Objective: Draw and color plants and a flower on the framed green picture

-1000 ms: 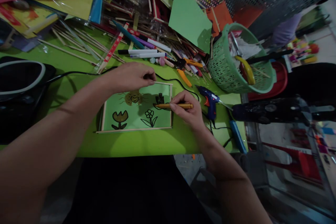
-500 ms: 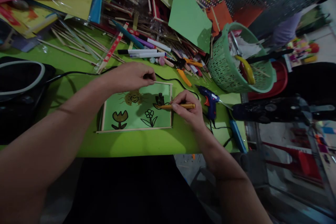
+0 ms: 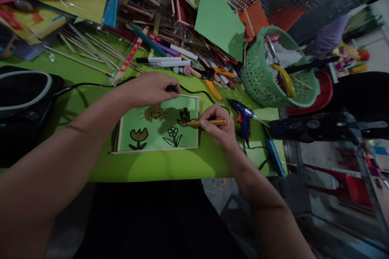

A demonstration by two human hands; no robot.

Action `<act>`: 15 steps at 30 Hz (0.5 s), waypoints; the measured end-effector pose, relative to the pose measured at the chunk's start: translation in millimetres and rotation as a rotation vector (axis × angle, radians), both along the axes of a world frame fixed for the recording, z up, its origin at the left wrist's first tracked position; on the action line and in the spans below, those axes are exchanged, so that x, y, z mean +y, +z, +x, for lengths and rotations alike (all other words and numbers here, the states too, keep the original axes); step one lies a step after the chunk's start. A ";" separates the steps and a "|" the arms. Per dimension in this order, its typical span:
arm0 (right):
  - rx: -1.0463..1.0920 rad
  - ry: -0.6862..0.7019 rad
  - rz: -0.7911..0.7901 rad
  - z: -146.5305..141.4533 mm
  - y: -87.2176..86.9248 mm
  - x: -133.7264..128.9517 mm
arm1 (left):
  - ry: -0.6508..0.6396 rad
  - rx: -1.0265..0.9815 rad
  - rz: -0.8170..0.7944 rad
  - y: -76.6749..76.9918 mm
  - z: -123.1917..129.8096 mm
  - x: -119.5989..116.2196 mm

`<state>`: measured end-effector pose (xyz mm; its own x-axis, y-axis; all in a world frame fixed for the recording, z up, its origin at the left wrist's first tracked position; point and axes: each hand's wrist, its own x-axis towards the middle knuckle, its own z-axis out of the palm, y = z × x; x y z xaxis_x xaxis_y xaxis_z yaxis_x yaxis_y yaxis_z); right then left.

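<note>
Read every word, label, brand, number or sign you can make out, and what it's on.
No text is legible.
Long red and white strip: white marks, too small to read.
Dark blue glue gun: pale patch, too blurred to read.
White plastic markers: any print too small to read.
Slim gold pen: no print legible.
Green paper in thin wooden frame: drawings only.

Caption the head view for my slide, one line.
Right hand holds an orange pen over a framed drawing; left hand at its top edge.
</note>
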<state>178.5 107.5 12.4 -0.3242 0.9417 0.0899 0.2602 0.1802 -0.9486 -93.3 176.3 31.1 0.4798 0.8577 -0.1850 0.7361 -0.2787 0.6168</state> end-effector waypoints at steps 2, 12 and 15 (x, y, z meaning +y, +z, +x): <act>0.001 -0.005 -0.007 0.3 -0.2 -0.3 | 0.000 -0.002 -0.001 -0.5 -0.1 0.4; 0.033 -0.014 -0.026 2.1 -2.7 -1.7 | 0.006 -0.002 -0.013 2.1 0.9 -1.1; 0.014 0.001 -0.008 -1.0 -0.3 -1.7 | 0.025 0.026 -0.043 6.7 2.9 -2.8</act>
<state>177.6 105.9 12.1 -0.3237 0.9421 0.0871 0.2467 0.1729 -0.9535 -90.4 173.5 37.8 0.4526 0.8604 -0.2344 0.7586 -0.2334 0.6084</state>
